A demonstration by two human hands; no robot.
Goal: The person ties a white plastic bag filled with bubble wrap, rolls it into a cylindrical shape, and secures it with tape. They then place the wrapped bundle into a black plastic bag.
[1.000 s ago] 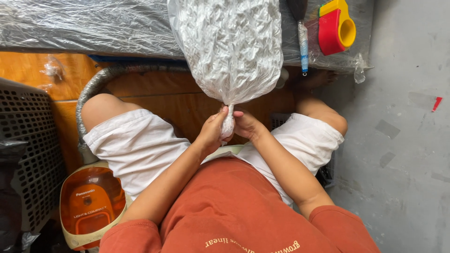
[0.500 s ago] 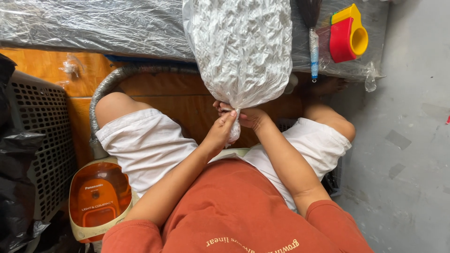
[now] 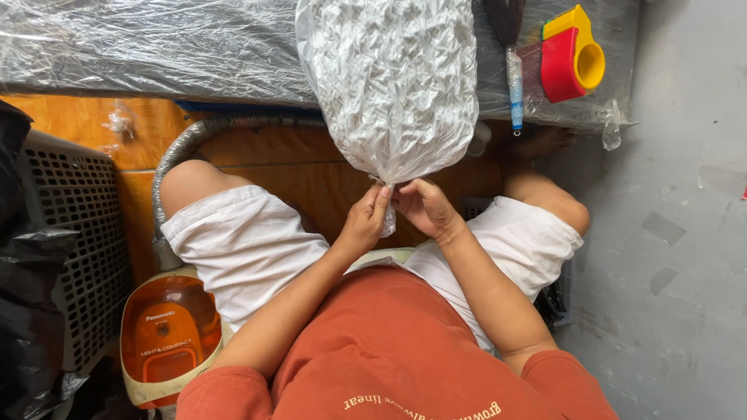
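One clear plastic bag (image 3: 389, 85), stuffed full of crumpled white material, lies in the middle of the scene, its bulging body reaching to the far edge and its gathered neck (image 3: 387, 210) pointing toward the person. Both hands meet at that neck. The left hand (image 3: 364, 222) has its fingers closed together on the twisted plastic from the left side, and the right hand (image 3: 424, 206) is pinched onto the same neck from the right; the two hands touch one another there. A short tail of plastic hangs just below the fingers.

The person sits with two knees spread, in white shorts (image 3: 249, 241) and an orange shirt (image 3: 389, 350). To the near left stands one orange and cream vacuum cleaner (image 3: 167, 338), with one grey ribbed hose (image 3: 183, 148) curving away from it toward the far side. One grey perforated crate (image 3: 70, 233) lies at the left edge, with black plastic (image 3: 27, 311) draped beside it. At the far right sit one red and yellow plastic thing (image 3: 572, 54) and one brush with a blue and white handle (image 3: 513, 78), both on a surface covered in clear plastic sheeting (image 3: 156, 47).
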